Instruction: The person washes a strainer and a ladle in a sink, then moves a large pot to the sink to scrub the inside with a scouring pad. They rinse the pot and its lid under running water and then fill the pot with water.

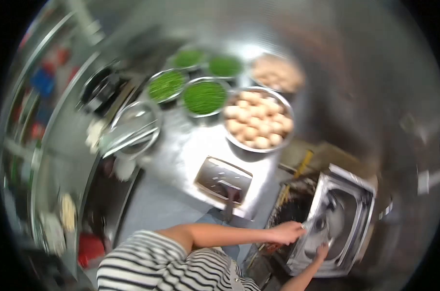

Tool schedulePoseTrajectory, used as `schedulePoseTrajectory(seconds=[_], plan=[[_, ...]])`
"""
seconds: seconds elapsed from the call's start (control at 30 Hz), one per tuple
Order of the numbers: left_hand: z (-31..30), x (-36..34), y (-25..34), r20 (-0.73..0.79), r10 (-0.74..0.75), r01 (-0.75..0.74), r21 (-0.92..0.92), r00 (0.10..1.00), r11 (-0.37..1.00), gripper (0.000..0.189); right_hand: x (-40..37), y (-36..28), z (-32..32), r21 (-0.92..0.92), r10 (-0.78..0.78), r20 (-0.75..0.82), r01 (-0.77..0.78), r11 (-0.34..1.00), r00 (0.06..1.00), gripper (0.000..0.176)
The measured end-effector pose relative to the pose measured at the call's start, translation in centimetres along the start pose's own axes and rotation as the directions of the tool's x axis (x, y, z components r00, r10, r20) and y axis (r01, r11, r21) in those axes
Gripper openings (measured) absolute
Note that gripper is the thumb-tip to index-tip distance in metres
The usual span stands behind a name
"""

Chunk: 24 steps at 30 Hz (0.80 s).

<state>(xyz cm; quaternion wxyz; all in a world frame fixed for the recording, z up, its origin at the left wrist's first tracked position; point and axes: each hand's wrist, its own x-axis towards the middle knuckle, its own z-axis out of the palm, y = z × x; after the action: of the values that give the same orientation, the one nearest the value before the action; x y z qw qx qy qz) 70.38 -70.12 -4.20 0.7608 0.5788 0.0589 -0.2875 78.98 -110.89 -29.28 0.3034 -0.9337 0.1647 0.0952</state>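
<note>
Both arms reach to the lower right, over a rectangular metal basin (370, 208). My left hand (289, 233) is closed at the basin's left rim, with its fingertips by a pale, blurred object whose kind I cannot make out. Lower down, my right hand (323, 250) is closed inside the basin, next to a rounded, shiny, translucent-looking thing (335, 218). What its fingers hold is too small and blurred to name.
A steel table (176, 160) bears a bowl of eggs (256, 121), bowls of chopped greens (204, 97) and a rectangular tray (224, 177) with a dark handle over its edge. A metal bowl with utensils (135, 128) stands left, near shelves (59, 116).
</note>
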Motion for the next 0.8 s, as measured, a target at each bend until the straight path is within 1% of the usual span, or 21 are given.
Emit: schedulePoseTrajectory(seconds=[0.03, 0.07, 0.1, 0.13, 0.17, 0.2, 0.23, 0.27, 0.3, 0.33, 0.37, 0.4, 0.43, 0.47, 0.5, 0.53, 0.63, 0.67, 0.73, 0.77, 0.8], plan=[[-0.4, -1.2, 0.8, 0.009, 0.061, -0.061, 0.064, 0.998, 0.996, 0.036, -3.5, -6.7, -2.0, 0.095, 0.007, -0.073, 0.000, 0.995, 0.997, 0.049], [-0.3, -2.2, 1.0, -0.026, 0.110, -0.106, 0.129, 0.994, 0.986, 0.037, -8.6, -13.3, -3.6, 0.265, 0.063, -0.020, -0.055, 0.963, 0.998, 0.056], [-0.5, -2.8, 0.6, -0.060, 0.226, -0.208, 0.223, 0.972, 0.952, 0.037, -8.3, -11.3, -1.6, -0.018, -0.203, -0.352, 0.210, 0.978, 0.914, 0.051], [-0.7, -3.4, 0.4, -0.078, 0.334, -0.293, 0.326, 0.939, 0.899, 0.037, -6.9, -8.4, -0.2, -0.014, -0.252, -0.333, 0.262, 0.965, 0.909, 0.051], [-1.0, -3.9, 0.1, -0.123, 0.354, -0.299, 0.329, 0.927, 0.896, 0.037, -5.5, -5.4, 0.9, 0.274, -0.060, -0.254, 0.132, 0.953, 0.965, 0.047], [-1.1, -4.4, -0.3, -0.129, 0.441, -0.363, 0.391, 0.888, 0.846, 0.036, -4.1, -4.5, 1.6, 0.516, 0.112, -0.107, -0.041, 0.855, 0.988, 0.043], [-1.0, -4.9, -0.7, -0.133, 0.516, -0.412, 0.453, 0.846, 0.791, 0.036, -9.7, -12.3, 0.0, 0.505, 0.070, -0.078, -0.021, 0.863, 0.994, 0.043], [-0.8, -6.0, -0.7, -0.176, 0.525, -0.401, 0.462, 0.833, 0.791, 0.036, -18.7, -21.9, -2.8, 0.792, 0.256, -0.033, -0.131, 0.597, 0.966, 0.037], [-0.6, -7.2, -0.3, -0.205, 0.466, -0.367, 0.383, 0.861, 0.848, 0.035, -17.9, -20.7, -2.3, 0.788, 0.234, -0.011, -0.135, 0.600, 0.972, 0.037], [-0.3, -8.3, -0.3, -0.211, 0.405, -0.337, 0.296, 0.890, 0.894, 0.035, -16.9, -18.0, -1.8, 0.912, 0.126, 0.169, -0.203, 0.356, 0.978, 0.029], [0.0, -9.0, -0.6, -0.213, 0.337, -0.308, 0.160, 0.917, 0.938, 0.035, -17.7, -17.2, -2.4, 0.949, -0.016, 0.303, -0.300, 0.097, 0.953, 0.023], [0.3, -9.4, -1.1, -0.232, 0.348, -0.324, 0.137, 0.908, 0.936, 0.035, -18.3, -16.7, -2.7, 0.948, -0.011, 0.303, -0.300, 0.103, 0.953, 0.023], [0.6, -10.0, -1.4, -0.240, 0.355, -0.336, 0.117, 0.903, 0.934, 0.035, -18.6, -16.8, -2.3, 0.968, -0.216, 0.236, -0.248, -0.031, 0.947, 0.025], [0.8, -11.0, -1.5, -0.251, 0.364, -0.349, 0.103, 0.897, 0.931, 0.034, -19.9, -18.7, -1.8, 0.959, -0.405, 0.136, -0.223, -0.176, 0.904, 0.042], [1.0, -11.7, -1.9, -0.269, 0.398, -0.386, 0.101, 0.877, 0.917, 0.034, -23.4, -22.6, -2.8, 0.957, -0.268, 0.160, -0.216, -0.194, 0.950, 0.043], [0.9, -12.6, -2.4, -0.283, 0.399, -0.386, 0.105, 0.872, 0.917, 0.034, -25.1, -23.4, -3.1, 0.954, -0.279, 0.170, -0.229, -0.192, 0.945, 0.043], [0.8, -16.9, -3.2, -0.403, 0.499, -0.459, 0.198, 0.767, 0.866, 0.034, -28.9, -23.8, -3.9, 0.984, -0.373, 0.133, -0.166, -0.058, 0.918, 0.043], [0.5, -18.4, -3.8, -0.451, 0.603, -0.533, 0.287, 0.658, 0.796, 0.031, -30.0, -23.6, -4.2, 0.985, -0.437, 0.144, -0.169, -0.020, 0.888, 0.043], [-0.5, -22.5, -4.7, -0.530, 0.690, -0.502, 0.474, 0.493, 0.723, 0.027, -30.0, -22.6, -3.9, 0.980, -0.531, 0.188, -0.196, 0.043, 0.826, 0.043], [-0.9, -24.7, -5.4, -0.590, 0.690, -0.508, 0.477, 0.420, 0.717, 0.026, -28.8, -20.6, -3.9, 0.942, -0.653, 0.311, -0.316, 0.114, 0.691, 0.023], [-1.2, -26.9, -6.1, -0.645, 0.683, -0.512, 0.482, 0.342, 0.711, 0.024, -28.2, -20.0, -3.6, 0.885, -0.744, 0.417, -0.418, 0.203, 0.522, 0.013]])
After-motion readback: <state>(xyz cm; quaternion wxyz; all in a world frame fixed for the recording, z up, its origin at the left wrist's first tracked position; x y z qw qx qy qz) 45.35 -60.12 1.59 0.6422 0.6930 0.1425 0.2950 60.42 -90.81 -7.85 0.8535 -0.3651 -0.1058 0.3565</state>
